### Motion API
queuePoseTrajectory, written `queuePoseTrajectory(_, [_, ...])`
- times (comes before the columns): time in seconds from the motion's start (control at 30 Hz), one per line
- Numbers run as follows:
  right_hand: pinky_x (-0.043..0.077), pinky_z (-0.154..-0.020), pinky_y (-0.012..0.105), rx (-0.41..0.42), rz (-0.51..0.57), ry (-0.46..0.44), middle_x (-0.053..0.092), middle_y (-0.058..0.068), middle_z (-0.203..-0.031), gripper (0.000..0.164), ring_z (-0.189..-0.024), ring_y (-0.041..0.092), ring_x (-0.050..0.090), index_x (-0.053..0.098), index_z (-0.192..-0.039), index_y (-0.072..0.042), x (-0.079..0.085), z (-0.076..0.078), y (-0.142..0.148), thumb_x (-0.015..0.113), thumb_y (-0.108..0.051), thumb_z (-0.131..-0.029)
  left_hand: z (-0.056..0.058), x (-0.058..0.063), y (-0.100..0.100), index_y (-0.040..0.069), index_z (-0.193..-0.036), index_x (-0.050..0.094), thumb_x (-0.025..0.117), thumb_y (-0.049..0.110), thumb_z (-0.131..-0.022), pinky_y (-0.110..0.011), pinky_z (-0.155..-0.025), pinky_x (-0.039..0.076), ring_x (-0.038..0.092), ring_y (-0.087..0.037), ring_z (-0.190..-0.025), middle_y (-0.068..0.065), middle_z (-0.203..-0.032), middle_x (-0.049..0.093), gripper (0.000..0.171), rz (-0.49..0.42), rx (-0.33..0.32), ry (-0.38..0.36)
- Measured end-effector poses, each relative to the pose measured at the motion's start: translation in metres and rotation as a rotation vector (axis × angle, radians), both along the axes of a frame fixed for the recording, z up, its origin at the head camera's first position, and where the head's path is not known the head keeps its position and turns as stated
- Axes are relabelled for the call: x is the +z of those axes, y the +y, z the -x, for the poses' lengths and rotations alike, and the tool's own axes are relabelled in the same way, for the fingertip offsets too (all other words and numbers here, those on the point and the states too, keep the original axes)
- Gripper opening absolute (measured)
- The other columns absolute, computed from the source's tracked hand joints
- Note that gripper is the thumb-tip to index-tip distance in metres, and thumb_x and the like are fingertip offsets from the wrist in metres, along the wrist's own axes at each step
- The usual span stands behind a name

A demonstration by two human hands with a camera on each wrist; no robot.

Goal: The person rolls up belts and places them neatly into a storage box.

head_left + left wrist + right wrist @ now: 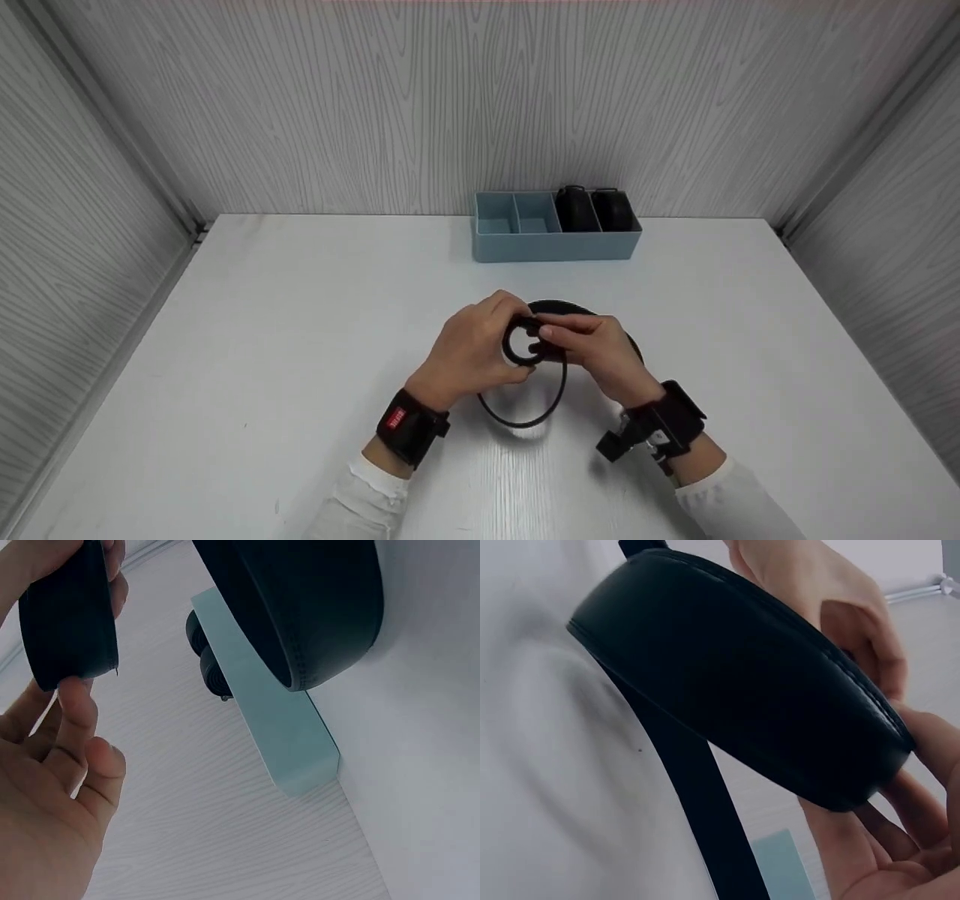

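A black leather belt (pixel 564 307) is partly wound into a round coil between both hands, above the white table. My left hand (pixel 469 341) curls round the coil from the left, thumb below and fingers above. From the right, my right hand (pixel 596 352) pinches the coil's edge, its fingertips partly inside the ring. The unrolled length hangs in a wide loop below and behind the hands. In the left wrist view, the coil (pixel 71 622) shows side-on against the fingertips. The belt's broad strap (pixel 742 675) crosses the right wrist view and hides part of the hands.
At the back of the table (pixel 247 360) stands a blue-grey divided box (pixel 555 247). Its two right compartments each hold a coiled black belt (pixel 576 210). Wood-grained grey panels (pixel 360 105) enclose the table at the back and both sides.
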State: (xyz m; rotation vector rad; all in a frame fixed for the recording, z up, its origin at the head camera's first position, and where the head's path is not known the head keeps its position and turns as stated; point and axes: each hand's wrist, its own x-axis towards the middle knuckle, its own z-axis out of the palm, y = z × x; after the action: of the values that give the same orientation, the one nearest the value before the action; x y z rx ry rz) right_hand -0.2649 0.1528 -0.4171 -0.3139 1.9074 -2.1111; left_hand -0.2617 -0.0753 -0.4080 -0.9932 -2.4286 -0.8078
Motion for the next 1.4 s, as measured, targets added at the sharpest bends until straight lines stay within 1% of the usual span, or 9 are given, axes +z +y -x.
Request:
queuePoseTrajectory(0.17, [0.058, -0.092, 0.04, -0.041, 0.032, 0.044, 0.072, 0.017, -0.127, 0.046, -0.106, 0.026, 0.074, 0.061, -0.139, 0.006, -0.003, -0.005, -0.009, 0.074, -0.011, -0.098, 0.0, -0.001, 0.002, 0.008, -0.108, 0.057, 0.095, 0.042, -0.069, -0.033, -0.07, 0.05, 0.057, -0.014, -0.08, -0.001, -0.098, 0.057, 0.064, 0.03, 0.14, 0.054])
queuePoseTrajectory(0.27, [0.059, -0.09, 0.04, -0.047, 0.023, 0.069, 0.073, 0.016, -0.125, 0.045, -0.104, 0.028, 0.075, 0.062, -0.138, 0.006, -0.004, -0.007, -0.011, 0.074, -0.009, -0.098, 0.0, -0.001, 0.003, 0.008, -0.105, 0.054, 0.095, 0.046, -0.068, -0.033, -0.066, 0.045, 0.05, -0.014, -0.074, -0.001, -0.093, 0.053, 0.067, 0.046, 0.176, 0.036])
queuePoseTrajectory(0.53, [0.059, -0.091, 0.043, -0.009, 0.009, 0.016, 0.072, 0.018, -0.125, 0.042, -0.104, 0.032, 0.075, 0.068, -0.133, 0.001, -0.003, -0.002, -0.003, 0.078, -0.015, -0.096, -0.001, 0.003, -0.001, 0.007, -0.116, 0.052, 0.097, 0.033, -0.072, -0.031, -0.081, 0.052, 0.056, -0.014, -0.093, -0.002, -0.108, 0.055, 0.069, -0.004, 0.015, -0.114])
queuePoseTrajectory(0.73, [0.059, -0.09, 0.042, 0.036, -0.035, -0.011, 0.07, 0.019, -0.128, 0.038, -0.102, 0.028, 0.075, 0.07, -0.13, 0.001, 0.0, 0.003, 0.007, 0.076, -0.014, -0.097, 0.0, 0.002, -0.001, 0.01, -0.121, 0.057, 0.093, 0.027, -0.072, -0.03, -0.085, 0.052, 0.057, -0.013, -0.099, 0.0, -0.112, 0.061, 0.063, -0.006, -0.064, -0.072])
queuePoseTrajectory(0.93, [0.057, -0.094, 0.041, -0.009, 0.011, 0.005, 0.071, 0.017, -0.129, 0.042, -0.108, 0.028, 0.074, 0.068, -0.133, 0.002, 0.001, -0.001, -0.001, 0.077, -0.016, -0.097, -0.001, 0.0, 0.003, 0.009, -0.109, 0.058, 0.09, 0.038, -0.069, -0.032, -0.074, 0.049, 0.056, -0.014, -0.085, 0.0, -0.099, 0.059, 0.059, 0.018, 0.082, 0.039])
queuePoseTrajectory(1.03, [0.057, -0.093, 0.041, -0.049, 0.023, 0.018, 0.073, 0.018, -0.125, 0.043, -0.106, 0.026, 0.074, 0.067, -0.134, 0.002, 0.0, -0.003, -0.005, 0.078, -0.016, -0.096, -0.001, -0.001, 0.004, 0.009, -0.103, 0.055, 0.09, 0.044, -0.068, -0.032, -0.069, 0.046, 0.051, -0.014, -0.078, 0.0, -0.091, 0.053, 0.061, 0.036, 0.174, 0.062])
queuePoseTrajectory(1.13, [0.058, -0.093, 0.041, -0.062, 0.023, 0.022, 0.073, 0.02, -0.122, 0.043, -0.102, 0.026, 0.075, 0.067, -0.135, 0.002, -0.001, -0.005, -0.006, 0.078, -0.014, -0.096, -0.002, -0.001, 0.004, 0.008, -0.101, 0.053, 0.092, 0.046, -0.067, -0.032, -0.067, 0.042, 0.047, -0.015, -0.076, -0.001, -0.087, 0.048, 0.064, 0.038, 0.208, 0.058])
queuePoseTrajectory(1.23, [0.058, -0.093, 0.042, -0.061, 0.027, 0.01, 0.071, 0.024, -0.123, 0.043, -0.102, 0.027, 0.075, 0.066, -0.135, 0.002, -0.002, -0.004, -0.006, 0.077, -0.014, -0.096, -0.002, 0.001, 0.003, 0.008, -0.104, 0.053, 0.093, 0.046, -0.069, -0.033, -0.069, 0.043, 0.047, -0.015, -0.079, -0.001, -0.091, 0.049, 0.065, 0.028, 0.175, 0.021])
queuePoseTrajectory(1.4, [0.058, -0.093, 0.042, -0.036, 0.017, -0.005, 0.068, 0.023, -0.128, 0.043, -0.105, 0.03, 0.074, 0.067, -0.134, 0.002, -0.001, -0.001, -0.001, 0.078, -0.014, -0.096, 0.0, 0.003, -0.001, 0.008, -0.115, 0.055, 0.095, 0.037, -0.073, -0.032, -0.079, 0.049, 0.051, -0.015, -0.092, -0.001, -0.106, 0.055, 0.064, -0.001, 0.039, -0.05])
